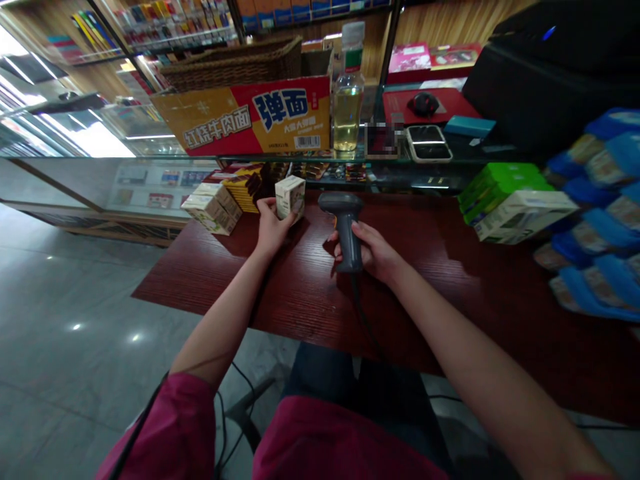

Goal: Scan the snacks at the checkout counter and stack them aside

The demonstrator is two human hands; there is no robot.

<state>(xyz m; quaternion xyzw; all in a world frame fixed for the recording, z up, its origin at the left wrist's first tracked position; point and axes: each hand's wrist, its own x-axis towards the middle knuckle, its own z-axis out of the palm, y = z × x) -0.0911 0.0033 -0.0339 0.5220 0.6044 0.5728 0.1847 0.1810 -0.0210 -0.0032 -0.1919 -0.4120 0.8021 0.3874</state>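
Note:
My left hand point(273, 227) is closed around a small white carton point(290, 196) with greenish print, held near the far edge of the dark red wooden table point(300, 293). In my right hand point(373, 250) is a grey barcode scanner point(347, 233), gripped by its handle, its head pointing left towards the carton. A cable hangs from the scanner's base. Left of my left hand stand several similar small cartons point(214, 208) in a block, beside a row of yellow and brown packs point(243, 189).
A printed cardboard box point(245, 120) and a bottle of yellowish liquid point(349, 100) stand on the glass shelf, with a phone point(429, 143) and mouse point(423, 103). To the right are green packs point(505, 183), a white carton point(527, 215) and blue-wrapped packages point(600, 227).

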